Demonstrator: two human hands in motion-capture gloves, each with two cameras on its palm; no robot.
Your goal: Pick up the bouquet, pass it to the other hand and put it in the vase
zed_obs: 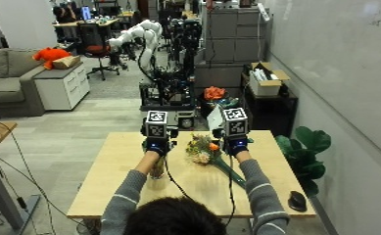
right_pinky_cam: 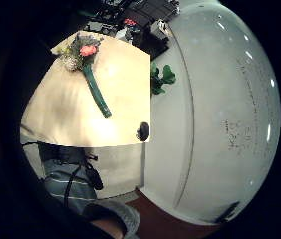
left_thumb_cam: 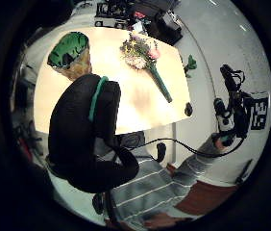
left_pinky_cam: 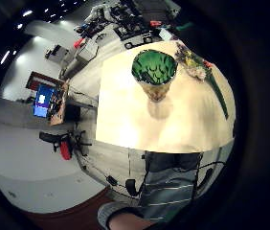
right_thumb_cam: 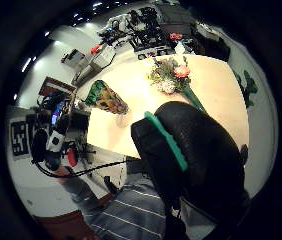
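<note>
We find both hands raised above the table, left hand and right hand; finger state cannot be told. The bouquet lies flat between them, ungrasped; the vase stands beneath the left hand.

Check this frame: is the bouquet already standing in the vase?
No. The bouquet lies flat on the table, apart from the vase, whose green inside is empty.

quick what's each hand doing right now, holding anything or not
Left hand: raised above the table, holding nothing; fingers cannot be told.
Right hand: raised above the table, holding nothing; fingers cannot be told.
</note>
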